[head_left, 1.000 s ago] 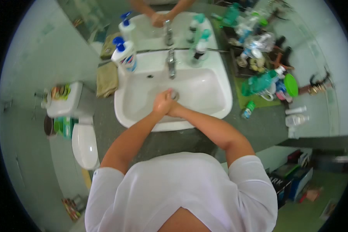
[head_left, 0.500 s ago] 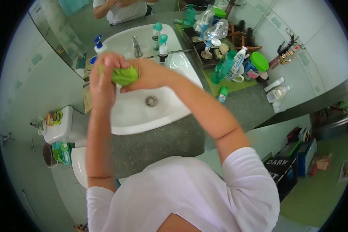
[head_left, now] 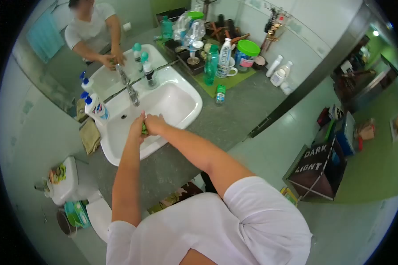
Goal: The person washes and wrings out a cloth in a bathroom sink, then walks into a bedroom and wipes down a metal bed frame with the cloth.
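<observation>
Head view, looking down over a washbasin. Green cloth point(head_left: 144, 129), mostly hidden, gathered between the two hands above the near left part of the white sink point(head_left: 174, 99). Left hand point(head_left: 137, 129) and right hand point(head_left: 155, 124) meet here, both closed on the cloth; the exact placing of the fingers cannot be told. Beyond the hands, the metal faucet point(head_left: 133, 95) leans over the far side of the bowl. To its right, on the sink's far edge, stands a clear bottle point(head_left: 150, 76) with a teal top; to its left, near the sink's left corner, a white bottle point(head_left: 97, 108) with a blue pump. Tan cloth point(head_left: 90, 136) lies folded just beside the sink, at left. Grey bench point(head_left: 227, 126) surrounds the basin. On it, to the right, a small bottle point(head_left: 220, 94) with a green cap stands near the edge of a green mat point(head_left: 235, 81). The mat carries a green bottle point(head_left: 211, 66), a patterned mug point(head_left: 226, 70) with a white tube point(head_left: 225, 52) upright in it, and a tub point(head_left: 246, 53) with a bright green lid. Mirror point(head_left: 48, 55) at far left, reflecting the person; toilet point(head_left: 98, 214) at near left, below bench height.
</observation>
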{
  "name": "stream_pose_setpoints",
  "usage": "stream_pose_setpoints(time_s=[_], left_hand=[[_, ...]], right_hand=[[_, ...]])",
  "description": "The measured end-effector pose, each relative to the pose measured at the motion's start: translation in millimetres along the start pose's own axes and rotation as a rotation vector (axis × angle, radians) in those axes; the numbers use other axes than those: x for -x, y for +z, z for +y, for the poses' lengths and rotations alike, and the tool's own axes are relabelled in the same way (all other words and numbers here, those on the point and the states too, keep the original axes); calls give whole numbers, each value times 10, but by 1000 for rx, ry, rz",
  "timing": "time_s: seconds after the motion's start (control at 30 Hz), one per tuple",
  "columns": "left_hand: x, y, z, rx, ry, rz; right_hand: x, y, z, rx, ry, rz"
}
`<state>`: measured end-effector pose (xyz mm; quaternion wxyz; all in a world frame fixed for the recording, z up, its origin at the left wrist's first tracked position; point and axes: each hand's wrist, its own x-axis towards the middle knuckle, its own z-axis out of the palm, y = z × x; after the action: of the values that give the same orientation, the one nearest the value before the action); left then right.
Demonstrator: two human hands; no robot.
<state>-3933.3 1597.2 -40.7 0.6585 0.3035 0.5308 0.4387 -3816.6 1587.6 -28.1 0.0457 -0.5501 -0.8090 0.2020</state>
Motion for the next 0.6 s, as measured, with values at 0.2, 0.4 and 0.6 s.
stream_pose_setpoints(time_s=[0.2, 0.4, 0.6], left_hand=[[484, 772, -413, 200, 5, -291], [1204, 2267, -936, -33, -175, -627], [1543, 3748, -1881, -67, -267, -875]], right_hand=[[875, 94, 509, -464, 81, 572], [2697, -184, 1241, -750, 150, 792], [3850, -204, 2103, -869, 610, 1080]])
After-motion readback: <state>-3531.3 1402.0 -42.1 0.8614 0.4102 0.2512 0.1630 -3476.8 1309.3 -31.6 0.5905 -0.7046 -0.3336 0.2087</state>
